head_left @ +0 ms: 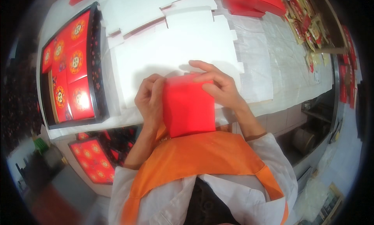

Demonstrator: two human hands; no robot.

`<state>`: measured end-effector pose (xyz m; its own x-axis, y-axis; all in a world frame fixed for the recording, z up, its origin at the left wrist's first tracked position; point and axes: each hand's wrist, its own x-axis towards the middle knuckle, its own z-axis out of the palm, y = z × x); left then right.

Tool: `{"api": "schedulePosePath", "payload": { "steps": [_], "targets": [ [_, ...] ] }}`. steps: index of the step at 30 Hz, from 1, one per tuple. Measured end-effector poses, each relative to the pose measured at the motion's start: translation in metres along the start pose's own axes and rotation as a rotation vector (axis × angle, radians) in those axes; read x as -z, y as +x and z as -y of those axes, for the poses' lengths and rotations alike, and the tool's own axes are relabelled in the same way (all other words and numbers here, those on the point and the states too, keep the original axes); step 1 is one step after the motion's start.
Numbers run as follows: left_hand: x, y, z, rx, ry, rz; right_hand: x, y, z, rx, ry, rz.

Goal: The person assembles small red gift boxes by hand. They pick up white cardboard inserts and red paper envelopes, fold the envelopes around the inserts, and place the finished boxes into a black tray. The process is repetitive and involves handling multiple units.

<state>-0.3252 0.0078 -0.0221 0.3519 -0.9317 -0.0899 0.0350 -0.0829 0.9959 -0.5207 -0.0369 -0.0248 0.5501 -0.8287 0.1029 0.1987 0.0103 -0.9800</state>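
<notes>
A plain red cardboard box (pixel 189 108) stands at the near edge of the table, close against my orange apron. My left hand (pixel 150 98) is closed on its left side, fingers curled by the upper corner. At the upper right corner, my right hand (pixel 220 86) grips the box with its thumb and lower fingers, while the index finger reaches out over the far edge. The far edge is partly covered by my fingers. Flat white card blanks (pixel 179 41) lie stacked just beyond both hands.
A dark-rimmed tray (pixel 95 69) of red boxes with round yellow emblems sits at the left. More red boxes (pixel 269 2) are at the far right, beside a heap of small wrapped packets (pixel 307 24). Another red patterned tray (pixel 93 160) is below the table at left.
</notes>
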Motion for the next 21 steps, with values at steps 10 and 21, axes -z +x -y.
{"api": "schedulePosePath", "payload": {
  "steps": [10,21],
  "targets": [
    [-0.005,0.072,-0.109,-0.01,0.672,0.848,0.021,0.042,0.056,0.276,-0.24,0.024],
    [0.079,0.077,-0.014,-0.021,0.324,0.076,0.357,0.021,0.019,0.023,-1.397,-1.022]
  ]
}}
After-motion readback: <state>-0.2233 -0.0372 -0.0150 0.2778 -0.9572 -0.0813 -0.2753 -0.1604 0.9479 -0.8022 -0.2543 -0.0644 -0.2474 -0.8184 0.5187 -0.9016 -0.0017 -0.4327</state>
